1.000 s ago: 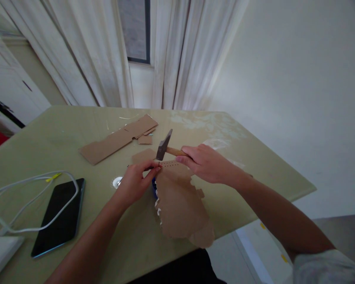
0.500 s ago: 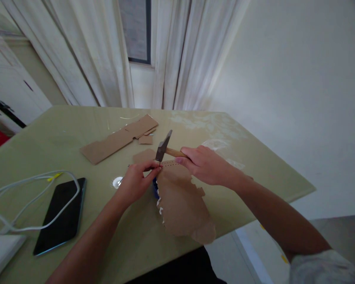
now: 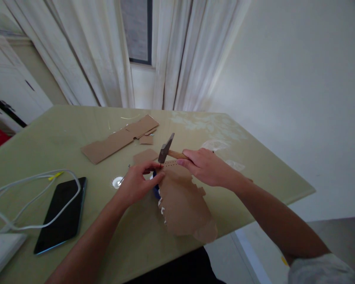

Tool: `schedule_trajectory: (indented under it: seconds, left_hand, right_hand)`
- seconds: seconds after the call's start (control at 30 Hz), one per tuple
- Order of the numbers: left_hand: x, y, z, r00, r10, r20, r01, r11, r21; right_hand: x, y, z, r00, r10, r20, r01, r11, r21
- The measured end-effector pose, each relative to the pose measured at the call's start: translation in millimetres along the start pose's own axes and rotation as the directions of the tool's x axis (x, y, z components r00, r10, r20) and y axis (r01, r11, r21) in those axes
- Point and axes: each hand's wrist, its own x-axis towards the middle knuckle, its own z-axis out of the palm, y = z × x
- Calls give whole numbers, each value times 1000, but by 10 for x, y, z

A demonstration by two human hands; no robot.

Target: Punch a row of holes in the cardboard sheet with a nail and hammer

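Note:
My right hand (image 3: 205, 165) is closed around the wooden handle of a hammer (image 3: 165, 150). The hammer's head is right over a thin nail (image 3: 160, 166), close to or touching its top. My left hand (image 3: 139, 179) is closed at the nail, its fingertips at the shank and its thumb lying lower on the cardboard. That brown cardboard piece (image 3: 185, 201) has rows of small holes along its far edge and white cord laced through its left edge. A blue round object (image 3: 156, 191), partly hidden, sits under its left side.
Flat cardboard strips (image 3: 121, 138) lie at the back, and a smaller cardboard piece (image 3: 144, 156) lies nearer. A small white disc (image 3: 117, 182) is left of my left hand. Further left are a dark phone (image 3: 62, 215) and a white cable (image 3: 32, 228). Clear plastic (image 3: 215, 144) lies at right.
The hammer's head has shifted slightly down and right, staying by the nail. My left thumb has slid lower, away from the nail, onto the cardboard.

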Motion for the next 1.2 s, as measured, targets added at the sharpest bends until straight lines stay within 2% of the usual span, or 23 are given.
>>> schedule_trajectory:
  seconds: [0.17,0.37,0.53,0.7,1.2]
  left_hand:
    - [8,-4,15,999,-34,36,37,995,-92]
    - [18,-11,30,994,-56,91,73,977,-202]
    - [13,-8,29,996,-61,68,74,973,-217]
    - [19,-10,25,994,-63,95,83,971,-225]
    - [22,9,25,991,-75,107,100,963,-250]
  right_hand:
    - [-2,3,31,999,22,-26,-22,1000,13]
    - [-3,-12,52,1000,0,25,0,1000,5]
    - [-3,4,33,1000,16,-22,-15,1000,12]
    - [12,14,30,999,-8,32,9,1000,-2]
    - [35,-22,63,999,-15,40,16,999,-33]
